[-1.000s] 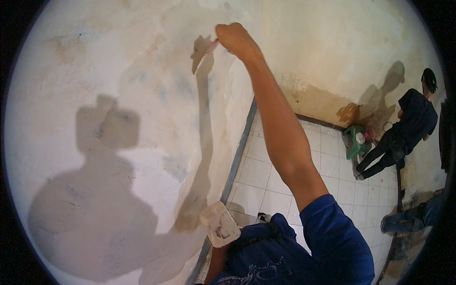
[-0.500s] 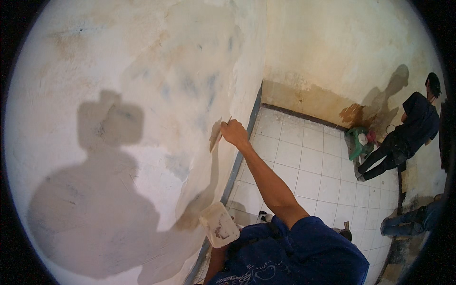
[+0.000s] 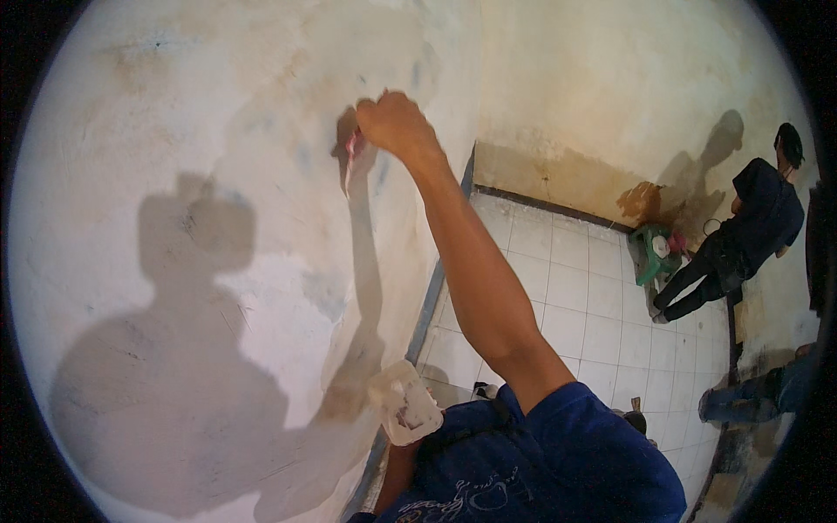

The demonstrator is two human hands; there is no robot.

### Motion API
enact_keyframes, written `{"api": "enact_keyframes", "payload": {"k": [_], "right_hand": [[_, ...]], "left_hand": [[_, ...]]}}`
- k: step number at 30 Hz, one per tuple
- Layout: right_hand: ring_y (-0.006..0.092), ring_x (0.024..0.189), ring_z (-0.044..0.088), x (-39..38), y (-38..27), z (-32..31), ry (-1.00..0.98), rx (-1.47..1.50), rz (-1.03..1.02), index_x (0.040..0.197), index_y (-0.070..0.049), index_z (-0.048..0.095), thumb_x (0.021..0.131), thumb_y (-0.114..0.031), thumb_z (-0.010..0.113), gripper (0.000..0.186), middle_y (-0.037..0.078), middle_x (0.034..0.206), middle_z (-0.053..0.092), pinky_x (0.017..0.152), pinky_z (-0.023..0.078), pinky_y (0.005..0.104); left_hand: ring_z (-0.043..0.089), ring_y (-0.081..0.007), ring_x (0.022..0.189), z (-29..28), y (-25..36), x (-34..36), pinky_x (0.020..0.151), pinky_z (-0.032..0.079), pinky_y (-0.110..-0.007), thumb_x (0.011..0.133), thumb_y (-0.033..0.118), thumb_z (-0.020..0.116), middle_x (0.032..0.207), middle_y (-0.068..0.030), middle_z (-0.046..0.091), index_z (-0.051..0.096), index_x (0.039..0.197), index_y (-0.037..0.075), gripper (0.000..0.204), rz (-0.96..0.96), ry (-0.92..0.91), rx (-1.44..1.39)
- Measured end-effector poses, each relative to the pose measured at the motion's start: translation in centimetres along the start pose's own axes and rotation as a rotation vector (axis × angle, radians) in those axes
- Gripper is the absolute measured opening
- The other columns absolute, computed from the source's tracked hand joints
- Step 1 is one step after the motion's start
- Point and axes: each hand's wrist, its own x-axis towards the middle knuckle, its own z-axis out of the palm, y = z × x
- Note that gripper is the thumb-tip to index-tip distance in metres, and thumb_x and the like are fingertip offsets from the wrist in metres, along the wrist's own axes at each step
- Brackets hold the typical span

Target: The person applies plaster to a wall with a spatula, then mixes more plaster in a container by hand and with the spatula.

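Head view. The right hand (image 3: 394,122), raised to the patchy wall (image 3: 253,148), is closed around a thin flat tool (image 3: 351,164) that points downward beneath the fingers; whether its edge touches the surface cannot be told. The pale tub (image 3: 382,383), with residue inside, sits low beside the wall, well below the right hand. The left hand (image 3: 406,450), mostly hidden behind this tub, appears to grasp it from beneath. For even strokes over the patches, a shallow blade angle and steady, light pressure would likely serve best, with the tub near the wall and tilted little, so that the tool reloads easily and drips are caught.
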Motion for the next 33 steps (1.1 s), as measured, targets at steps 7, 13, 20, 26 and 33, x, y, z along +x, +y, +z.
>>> {"api": "enact_keyframes", "payload": {"k": [7,13,20,26,33], "right_hand": [[0.0272,0.062,0.054,2.8,-0.4,-5.7,0.109,-0.026,-0.406,0.073,0.007,0.061,0.077,-0.026,0.044,0.037,0.019,0.073,0.061,0.062,0.043,0.0389],[0.0287,0.077,0.063,1.1,12.7,-9.3,0.089,0.076,0.009,0.077,0.002,0.067,0.088,-0.031,0.042,0.043,0.018,0.071,0.066,0.075,0.047,0.0407],[0.0179,0.05,0.053,-8.9,33.8,-1.1,0.088,0.058,0.005,0.068,0.004,0.063,0.091,-0.025,0.049,0.04,0.012,0.057,0.059,0.048,0.043,0.0365],[0.0163,0.045,0.057,-24.9,47.0,2.5,-0.31,-0.008,0.576,0.067,0.005,0.066,0.086,-0.027,0.059,0.038,0.012,0.055,0.062,0.042,0.047,0.0316],[0.0144,0.044,0.056,-21.1,46.1,4.4,-0.443,0.056,0.389,0.068,0.007,0.064,0.085,-0.02,0.059,0.032,0.012,0.059,0.063,0.04,0.047,0.0283]], "left_hand": [[0.052,-0.029,0.116,-2.7,-2.9,0.1,0.099,0.041,-0.053,0.081,0.055,0.058,0.134,-0.0141,0.047,0.036,0.138,0.012,0.075,-0.24,0.026,-0.907],[0.052,-0.0229,0.117,-0.6,-3.0,0.5,0.1,0.041,-0.043,0.079,0.048,0.063,0.134,-0.0089,0.048,0.036,0.138,0.012,0.074,-0.016,0.08,0.566],[0.047,-0.0246,0.123,-0.4,-1.1,0.1,0.103,0.038,-0.044,0.084,0.051,0.054,0.136,-0.0094,0.047,0.036,0.138,0.013,0.069,0.015,0.138,-0.022],[0.048,-0.0348,0.12,2.1,1.3,1.3,0.096,0.045,-0.05,0.084,0.055,0.05,0.134,-0.0174,0.047,0.035,0.138,0.009,0.073,0.01,0.275,0.264],[0.052,-0.0307,0.11,5.4,4.1,3.2,0.092,0.047,-0.046,0.091,0.045,0.043,0.125,-0.0183,0.05,0.035,0.135,0.004,0.06,0.082,0.207,-0.899]]}}
